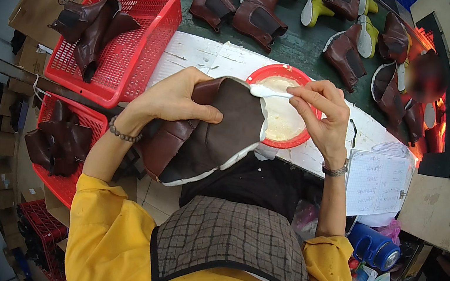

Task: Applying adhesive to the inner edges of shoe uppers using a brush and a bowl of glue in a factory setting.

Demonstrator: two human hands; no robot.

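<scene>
My left hand [181,97] grips a brown leather boot upper [228,120], thumb on its dark lining and fingers behind. A white band runs along the upper's lower edge. Pinched in my right hand [325,112] is a slim white applicator [271,93]; whether it is a brush or a spoon I cannot tell. Its tip touches the white-coated edge at the upper's top right corner. Just beyond and partly behind the upper stands a red bowl [255,74] of cream-coloured paste [284,123], with my right fingers over its rim.
Several brown boots [261,12] and yellow-green lasts [316,7] lie on a dark green belt [306,47], which leads to an orange-glowing opening [439,126]. Red baskets [156,34] with boot uppers [92,29] stand at left. A written sheet [376,181] and blue flask [373,249] are at right.
</scene>
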